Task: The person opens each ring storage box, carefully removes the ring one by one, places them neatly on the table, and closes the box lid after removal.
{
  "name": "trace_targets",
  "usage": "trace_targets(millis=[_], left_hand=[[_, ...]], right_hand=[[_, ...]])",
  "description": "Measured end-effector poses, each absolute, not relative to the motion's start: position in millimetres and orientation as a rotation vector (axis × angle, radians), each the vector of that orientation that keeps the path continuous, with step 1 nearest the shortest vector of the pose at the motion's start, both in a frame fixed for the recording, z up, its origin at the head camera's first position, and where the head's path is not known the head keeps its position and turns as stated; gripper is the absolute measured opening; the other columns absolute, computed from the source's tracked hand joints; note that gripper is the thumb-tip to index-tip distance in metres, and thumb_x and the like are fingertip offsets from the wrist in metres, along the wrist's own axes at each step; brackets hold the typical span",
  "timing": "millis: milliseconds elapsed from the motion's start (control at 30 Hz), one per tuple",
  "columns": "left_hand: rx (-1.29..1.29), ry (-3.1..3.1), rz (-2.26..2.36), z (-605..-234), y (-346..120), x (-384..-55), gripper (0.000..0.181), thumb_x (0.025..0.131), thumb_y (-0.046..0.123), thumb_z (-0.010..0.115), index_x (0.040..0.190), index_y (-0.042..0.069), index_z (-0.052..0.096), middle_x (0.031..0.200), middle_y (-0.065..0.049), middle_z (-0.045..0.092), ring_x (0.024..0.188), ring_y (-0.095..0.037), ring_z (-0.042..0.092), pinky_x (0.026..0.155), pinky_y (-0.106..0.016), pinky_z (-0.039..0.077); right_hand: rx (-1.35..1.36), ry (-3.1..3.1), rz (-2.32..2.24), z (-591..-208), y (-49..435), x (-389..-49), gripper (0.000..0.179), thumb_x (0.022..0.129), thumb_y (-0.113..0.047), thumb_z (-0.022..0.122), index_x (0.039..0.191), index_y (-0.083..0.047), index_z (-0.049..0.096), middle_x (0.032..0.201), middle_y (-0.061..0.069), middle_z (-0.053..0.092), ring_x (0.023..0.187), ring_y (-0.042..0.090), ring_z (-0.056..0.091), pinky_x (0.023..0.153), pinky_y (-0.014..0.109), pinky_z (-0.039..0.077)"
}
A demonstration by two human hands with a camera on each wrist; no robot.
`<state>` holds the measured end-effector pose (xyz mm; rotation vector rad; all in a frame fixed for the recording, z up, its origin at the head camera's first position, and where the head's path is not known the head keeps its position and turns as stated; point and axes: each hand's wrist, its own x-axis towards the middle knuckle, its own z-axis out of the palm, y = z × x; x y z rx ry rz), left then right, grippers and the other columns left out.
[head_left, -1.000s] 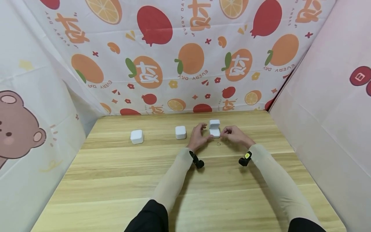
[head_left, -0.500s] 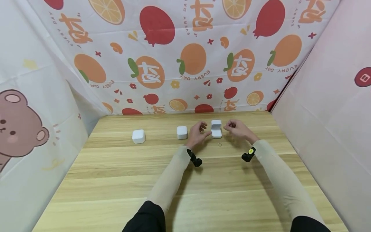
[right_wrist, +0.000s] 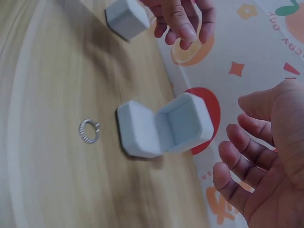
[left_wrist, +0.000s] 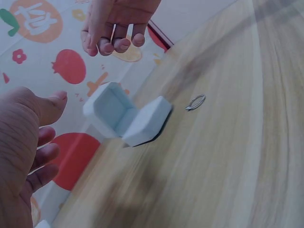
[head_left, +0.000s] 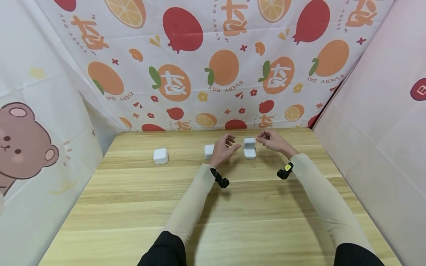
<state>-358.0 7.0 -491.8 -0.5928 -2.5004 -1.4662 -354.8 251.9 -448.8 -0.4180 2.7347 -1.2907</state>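
A white ring box (head_left: 250, 148) stands on the wooden table with its lid raised, its pale inside visible in both wrist views. Just in front of it lies a silver ring (right_wrist: 89, 131) with a twisted band. To the left of the box hovers my left hand (head_left: 223, 150), fingers loosely bent and apart from it, holding nothing. On the other side, my right hand (head_left: 273, 142) is held near the raised lid, its fingers relaxed and spread in the right wrist view, also with nothing in them.
Two closed white boxes are on the table: one box (head_left: 208, 150) partly behind my left hand, another box (head_left: 161, 156) farther left. A fruit-print cloth (head_left: 219, 66) hangs along the table's back edge, with pale cloths at both sides.
Both hands have drawn away from the ring box, the left one leftward and the right one up and back. The box stays open and the ring stays on the table.
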Motion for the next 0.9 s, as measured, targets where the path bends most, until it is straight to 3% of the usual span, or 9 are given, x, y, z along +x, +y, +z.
trace_targets(millis=[333, 600, 900], left_hand=[[-0.572, -2.474, -1.449, -483, -13, -360, 0.032, 0.078, 0.03, 0.07, 0.103, 0.015, 0.056, 0.097, -0.013, 0.063, 0.081, -0.019, 0.058, 0.07, -0.029, 0.048], [-0.561, -2.443, -1.422, -487, -30, -363, 0.032, 0.078, 0.027, 0.07, 0.103, 0.013, 0.056, 0.095, -0.013, 0.063, 0.08, -0.021, 0.058, 0.069, -0.028, 0.048], [-0.515, -2.444, -1.407, -488, -50, -365, 0.031, 0.078, 0.029, 0.069, 0.103, 0.015, 0.057, 0.094, -0.012, 0.063, 0.08, -0.021, 0.059, 0.07, -0.03, 0.049]], right_hand=[[-0.579, 2.721, -1.33, -438, 241, -366, 0.021, 0.089, -0.022, 0.056, 0.101, -0.004, 0.056, 0.087, 0.012, 0.057, 0.068, 0.022, 0.054, 0.052, 0.028, 0.045], [-0.585, 2.75, -1.269, -432, 226, -370, 0.023, 0.088, -0.03, 0.057, 0.099, -0.01, 0.058, 0.091, 0.009, 0.059, 0.076, 0.022, 0.055, 0.059, 0.027, 0.047], [-0.632, 2.736, -1.281, -424, 207, -371, 0.017, 0.088, -0.024, 0.057, 0.098, -0.01, 0.057, 0.091, 0.008, 0.06, 0.076, 0.019, 0.057, 0.064, 0.029, 0.048]])
